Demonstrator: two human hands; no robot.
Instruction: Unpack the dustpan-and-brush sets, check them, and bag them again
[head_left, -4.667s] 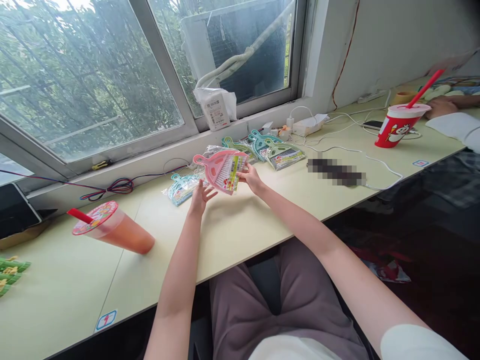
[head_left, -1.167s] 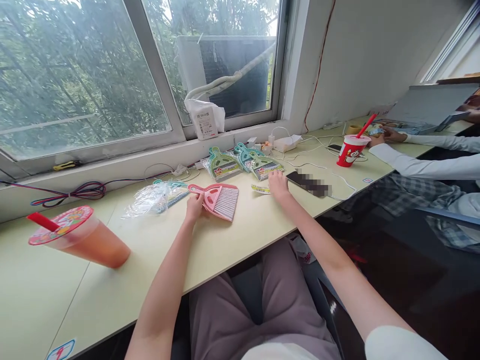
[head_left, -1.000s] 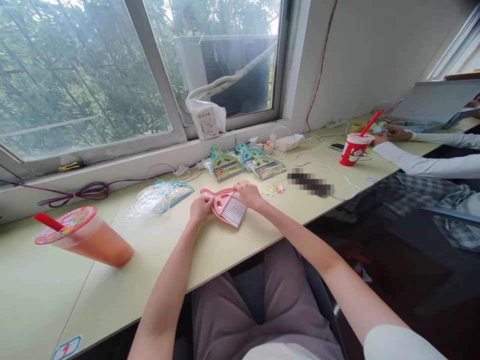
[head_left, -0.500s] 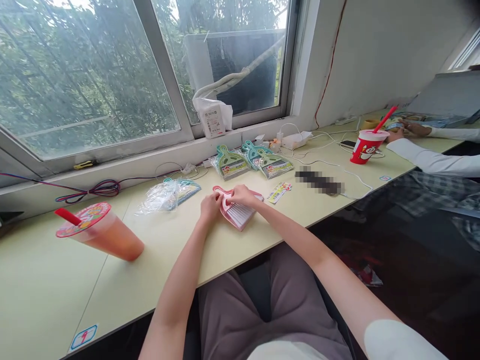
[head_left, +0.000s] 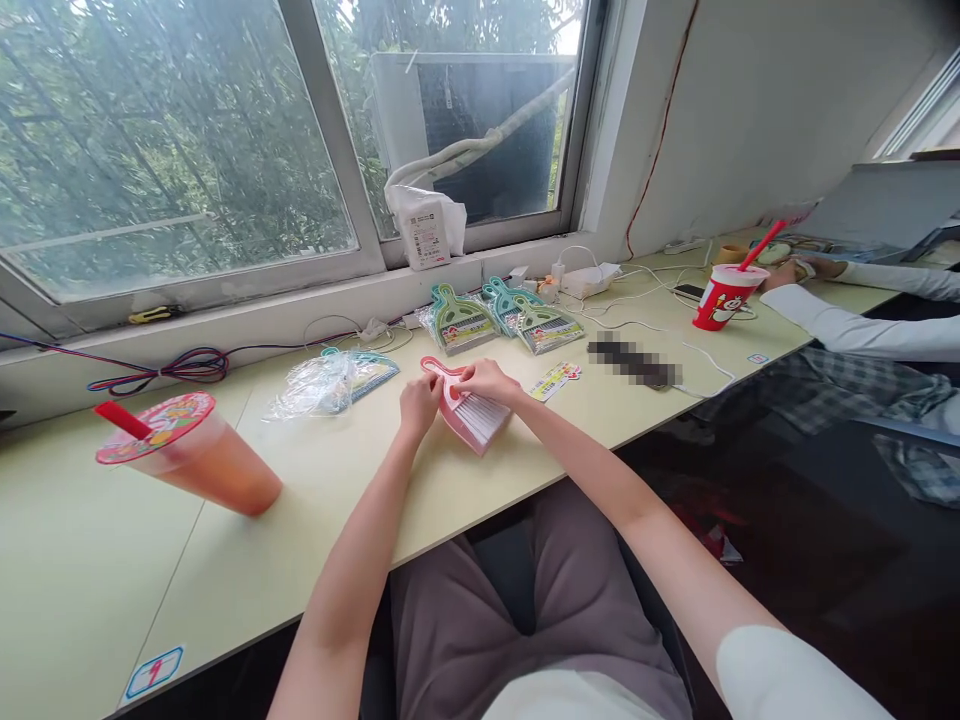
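A pink dustpan (head_left: 459, 425) lies on the pale table in front of me, its looped handle pointing away and to the left. On it rests a small brush with white bristles (head_left: 484, 414). My left hand (head_left: 421, 402) is closed at the left side of the handles, fingers pinching near the top of the brush. From the right, my right hand (head_left: 491, 383) reaches over the set, fingers bent onto the brush's pink handle. The exact grip of both hands is partly hidden. A printed card (head_left: 556, 381) lies just right of my right hand.
Behind are bagged green and blue dustpan sets (head_left: 461, 325). Crumpled clear plastic (head_left: 311, 385) covers another blue set at left. An orange drink cup (head_left: 217, 465) stands near left, a red cup (head_left: 721, 300) at right. Another person's hands (head_left: 787, 272) work farther right. Cables (head_left: 176, 370) run along the wall.
The pink dustpan and brush have turned slightly between my hands, and its right corner no longer shows past my right hand. My view has shifted a little.
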